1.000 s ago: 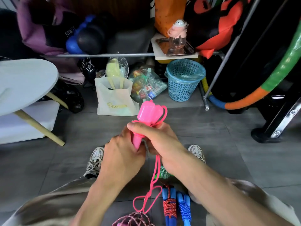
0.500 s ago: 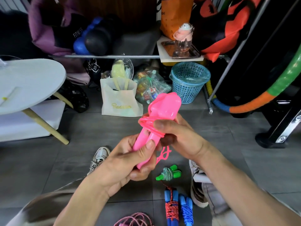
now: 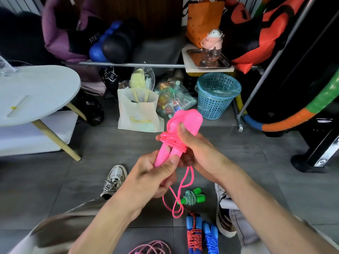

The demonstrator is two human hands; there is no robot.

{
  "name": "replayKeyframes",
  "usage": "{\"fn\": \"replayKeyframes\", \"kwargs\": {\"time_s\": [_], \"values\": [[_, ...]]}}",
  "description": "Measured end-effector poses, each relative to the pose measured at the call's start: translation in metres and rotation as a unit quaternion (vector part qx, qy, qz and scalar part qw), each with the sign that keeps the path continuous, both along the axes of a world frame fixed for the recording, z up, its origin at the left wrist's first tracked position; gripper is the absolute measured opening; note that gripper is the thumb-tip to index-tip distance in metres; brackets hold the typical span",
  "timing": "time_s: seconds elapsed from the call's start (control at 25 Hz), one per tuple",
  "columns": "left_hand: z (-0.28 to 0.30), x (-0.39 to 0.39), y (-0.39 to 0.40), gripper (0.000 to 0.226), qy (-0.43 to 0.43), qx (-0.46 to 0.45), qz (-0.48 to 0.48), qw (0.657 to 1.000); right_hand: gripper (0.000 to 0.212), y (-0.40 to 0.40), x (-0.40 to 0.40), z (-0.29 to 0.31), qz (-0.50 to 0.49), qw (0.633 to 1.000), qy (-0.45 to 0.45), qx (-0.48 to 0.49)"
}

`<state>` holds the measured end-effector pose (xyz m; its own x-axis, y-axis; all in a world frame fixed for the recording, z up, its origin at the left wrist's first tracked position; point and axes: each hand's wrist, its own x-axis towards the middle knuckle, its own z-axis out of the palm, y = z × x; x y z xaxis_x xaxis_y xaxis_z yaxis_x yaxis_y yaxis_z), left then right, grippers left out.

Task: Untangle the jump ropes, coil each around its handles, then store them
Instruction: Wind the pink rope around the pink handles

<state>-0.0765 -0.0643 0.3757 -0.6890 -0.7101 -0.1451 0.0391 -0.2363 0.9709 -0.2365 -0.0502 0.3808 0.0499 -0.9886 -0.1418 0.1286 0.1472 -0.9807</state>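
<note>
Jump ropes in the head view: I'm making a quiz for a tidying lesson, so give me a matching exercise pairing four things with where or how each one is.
Things:
1. pink jump rope
2. green-handled rope
3. blue-handled ropes
4. blue basket

States:
A. on the floor by the right shoe, coiled
B. held in both hands, partly coiled
C. standing under the shelf
D. lying at the bottom edge, coiled

Pairs: 1-B, 2-A, 3-D, 4-C

Open grey floor left of hands. Ahead: white bag, blue basket block. Below: green-handled rope, blue-handled ropes, shoes crowd floor.
</note>
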Motion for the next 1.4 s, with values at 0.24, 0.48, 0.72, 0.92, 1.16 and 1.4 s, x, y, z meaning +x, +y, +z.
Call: {"fn": "replayKeyframes", "kwargs": {"time_s": [0.24,0.48,0.72,0.92,1.16,1.4], "values": [[-0.006,0.001,-0.012,0.036,-0.075,-0.103,0.096,0.987,0.048,0.004,-0.004,-0.004,0.053,0.996,0.054,0.051],[-0.022,0.004,-0.019,0.013,-0.242,-0.383,0.104,0.885,0.025,0.007,-0.009,-0.001,0.063,0.942,0.324,0.059],[-0.024,-0.006,-0.018,0.012,-0.328,-0.372,0.108,0.861,0.016,0.021,-0.004,-0.005,-0.017,0.823,0.567,0.001],[-0.026,-0.012,-0.017,0.019,-0.381,-0.386,0.129,0.83,0.01,0.022,-0.001,-0.002,-0.07,0.768,0.63,-0.088],[-0.02,-0.009,-0.017,0.014,-0.367,-0.401,0.119,0.831,0.005,0.016,-0.006,-0.002,-0.028,0.695,0.697,-0.175],[-0.017,-0.006,-0.02,0.02,-0.395,-0.363,0.046,0.843,0.016,0.011,-0.017,0.009,0.014,0.674,0.701,-0.234]]}}
